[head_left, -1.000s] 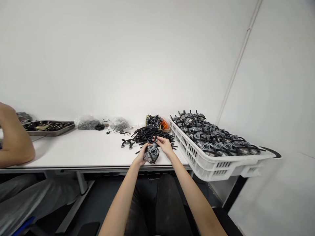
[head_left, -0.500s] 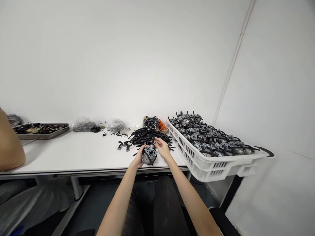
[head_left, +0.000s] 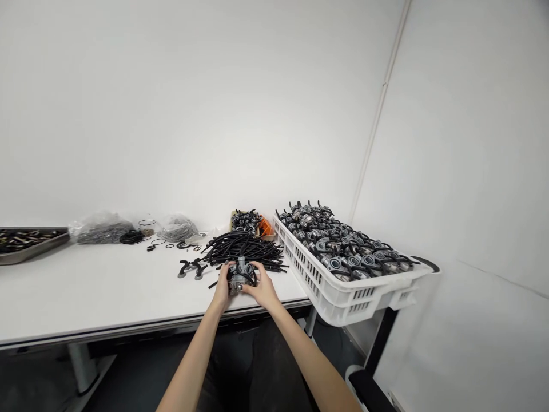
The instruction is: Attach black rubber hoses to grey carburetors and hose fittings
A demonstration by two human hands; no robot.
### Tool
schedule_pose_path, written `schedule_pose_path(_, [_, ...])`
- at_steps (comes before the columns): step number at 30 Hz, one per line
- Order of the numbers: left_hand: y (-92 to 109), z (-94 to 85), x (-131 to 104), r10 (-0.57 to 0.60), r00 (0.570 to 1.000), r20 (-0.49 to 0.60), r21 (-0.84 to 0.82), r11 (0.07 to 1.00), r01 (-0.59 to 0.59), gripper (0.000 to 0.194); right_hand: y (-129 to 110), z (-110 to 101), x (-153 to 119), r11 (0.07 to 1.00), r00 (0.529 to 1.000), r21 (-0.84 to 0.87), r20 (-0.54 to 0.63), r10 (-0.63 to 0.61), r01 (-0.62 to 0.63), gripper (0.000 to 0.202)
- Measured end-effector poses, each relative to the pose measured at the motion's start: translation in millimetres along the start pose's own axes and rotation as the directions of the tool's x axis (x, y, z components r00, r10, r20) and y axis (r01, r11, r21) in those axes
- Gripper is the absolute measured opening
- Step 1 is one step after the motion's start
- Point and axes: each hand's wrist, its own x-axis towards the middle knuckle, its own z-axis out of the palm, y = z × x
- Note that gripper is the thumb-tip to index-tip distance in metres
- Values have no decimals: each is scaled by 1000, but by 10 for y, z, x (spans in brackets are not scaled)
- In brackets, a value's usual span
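A grey metal carburetor (head_left: 241,269) with a black hose curving round its side is held between both hands near the table's front edge. My left hand (head_left: 222,286) grips it from the left. On the other side my right hand (head_left: 262,286) is closed on it, fingers at the top and thumb low at the front. Just behind lies a pile of black hoses (head_left: 246,247). Two small black hose pieces with grey round ends (head_left: 191,268) lie left of my hands.
A white crate (head_left: 338,297) full of carburetors stands at the right. Behind the hoses are a small box of parts (head_left: 246,220) and an orange item (head_left: 266,227). Clear bags (head_left: 105,229), black rings and a metal tray (head_left: 34,252) are at the left.
The view has swung right, and the other person's arm has left it. My right hand has come down from the carburetor's top hose onto its right side; the carburetor has been turned.
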Motion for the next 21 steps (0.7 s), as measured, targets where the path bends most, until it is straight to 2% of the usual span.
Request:
schedule_pose_path(4, [62, -9, -72, -93, 988, 126, -104, 989, 106, 55, 2, -22, -34, 999, 998, 47, -59, -13, 15, 69])
schedule_pose_path(6, [92, -26, -102, -124, 979, 163, -134, 980, 146, 57, -71, -21, -86, 994, 991, 104, -133, -29, 43, 67])
schedule_pose_path(9, [107, -56, -123, -168, 965, 203, -168, 965, 203, 56, -346, -101, -205, 974, 955, 188, -287, -68, 126, 68])
schedule_pose_path(11, [98, -70, -125, -198, 956, 217, -182, 954, 239, 54, -646, -262, -309, 957, 916, 196, -381, -127, 214, 70])
schedule_pose_path(13, [85, -78, -126, -226, 948, 222, -178, 947, 267, 52, -1013, -529, -410, 942, 858, 134, -467, -214, 308, 72])
schedule_pose_path(15, [81, -85, -132, -243, 944, 224, -146, 949, 279, 49, -1403, -887, -476, 914, 776, -19, -523, -354, 405, 69])
schedule_pose_path(18, [96, -94, -153, -249, 941, 229, -73, 960, 272, 47, -1935, -1498, -452, 823, 659, -266, -499, -563, 502, 65])
schedule_pose_path(21, [116, -92, -179, -256, 941, 223, -27, 963, 269, 47, -2298, -2072, -236, 760, 578, -423, -493, -650, 494, 67])
